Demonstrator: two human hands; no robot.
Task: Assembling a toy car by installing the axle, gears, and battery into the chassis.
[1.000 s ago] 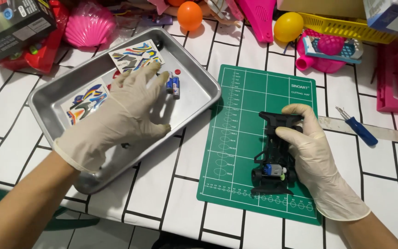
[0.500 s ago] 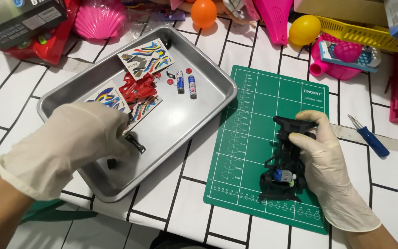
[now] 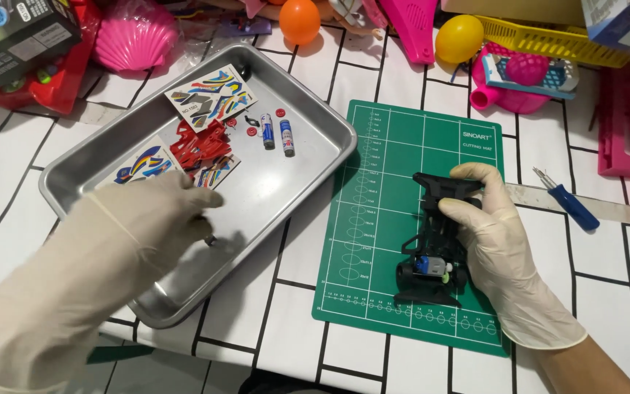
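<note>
My gloved left hand hovers over the near part of a metal tray. Its fingers are pinched together on a small dark part that pokes out just under the fingertips. Further back in the tray lie two colourful sticker sheets, a cluster of red plastic parts, two small batteries and tiny red round pieces. My gloved right hand grips a black toy car chassis from its right side, holding it down on a green cutting mat.
A blue-handled screwdriver and a ruler lie right of the mat. Along the back are an orange ball, a yellow ball, a pink shell, a dark box, a yellow basket and pink toys.
My left hand drew back from the tray's middle toward its near corner and closed on a small dark part, uncovering the red parts and stickers. My right hand stayed on the chassis.
</note>
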